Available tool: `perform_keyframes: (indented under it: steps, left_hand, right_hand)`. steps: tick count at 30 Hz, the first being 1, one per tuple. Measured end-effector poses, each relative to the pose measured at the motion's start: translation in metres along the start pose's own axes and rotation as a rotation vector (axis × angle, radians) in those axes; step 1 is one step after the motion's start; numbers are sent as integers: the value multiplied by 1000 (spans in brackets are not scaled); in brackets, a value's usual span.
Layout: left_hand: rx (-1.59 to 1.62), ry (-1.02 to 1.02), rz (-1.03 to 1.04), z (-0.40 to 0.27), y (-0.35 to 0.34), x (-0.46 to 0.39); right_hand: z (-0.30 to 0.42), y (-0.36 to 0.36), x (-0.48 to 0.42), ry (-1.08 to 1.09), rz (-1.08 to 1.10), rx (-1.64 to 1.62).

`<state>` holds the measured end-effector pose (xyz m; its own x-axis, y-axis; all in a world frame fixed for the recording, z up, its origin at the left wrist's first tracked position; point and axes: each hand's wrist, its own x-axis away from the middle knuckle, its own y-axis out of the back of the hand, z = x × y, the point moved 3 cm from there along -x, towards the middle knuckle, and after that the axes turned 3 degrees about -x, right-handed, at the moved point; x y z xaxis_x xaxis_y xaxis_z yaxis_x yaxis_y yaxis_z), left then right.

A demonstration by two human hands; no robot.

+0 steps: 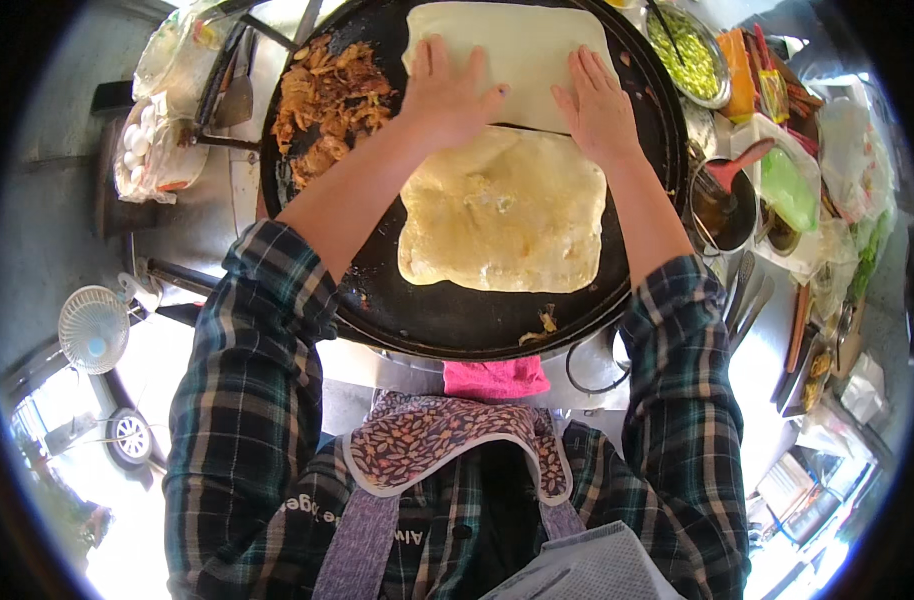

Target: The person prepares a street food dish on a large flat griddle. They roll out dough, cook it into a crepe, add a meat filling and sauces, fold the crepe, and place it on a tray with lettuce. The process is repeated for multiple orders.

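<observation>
A pale, raw-looking sheet of dough (513,45) lies flat on the far part of a round black griddle (457,322). On its left part rests my left hand (453,97), fingers spread. My right hand (596,105) lies on the right part of the same sheet, palm down, with the thumb apart. Neither hand grips anything. Nearer to me on the griddle is a second flatbread (502,217), yellowish and glossy, roughly rectangular. Browned pieces of meat (329,105) are heaped at the griddle's left side. A few scraps (543,326) lie near its front edge.
Left of the griddle are a metal spatula (236,97) and eggs in a plastic bag (136,146). To the right stand a bowl of chopped greens (689,56), a sauce pot (723,210) with a red-handled brush, and several utensils (749,300). A pink cloth (494,377) hangs in front.
</observation>
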<state>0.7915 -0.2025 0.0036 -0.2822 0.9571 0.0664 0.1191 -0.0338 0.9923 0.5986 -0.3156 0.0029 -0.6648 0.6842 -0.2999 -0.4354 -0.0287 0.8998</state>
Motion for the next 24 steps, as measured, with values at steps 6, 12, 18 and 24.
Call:
perform_keyframes:
  steps: [6,12,18,24]
  left_hand:
    - [349,-3,-277,64,-2,-26]
    - [737,-7,-271,2,70,138]
    - [556,54,-490,18,-14,288]
    - [368,91,-373,-91,2,223]
  right_hand:
    - [-12,13,19,-155,-172,-331]
    - [2,172,249,-310,-294,-308]
    - [-105,185,476,-812,-27,312]
    - [-129,180,488,-834,-12,-7]
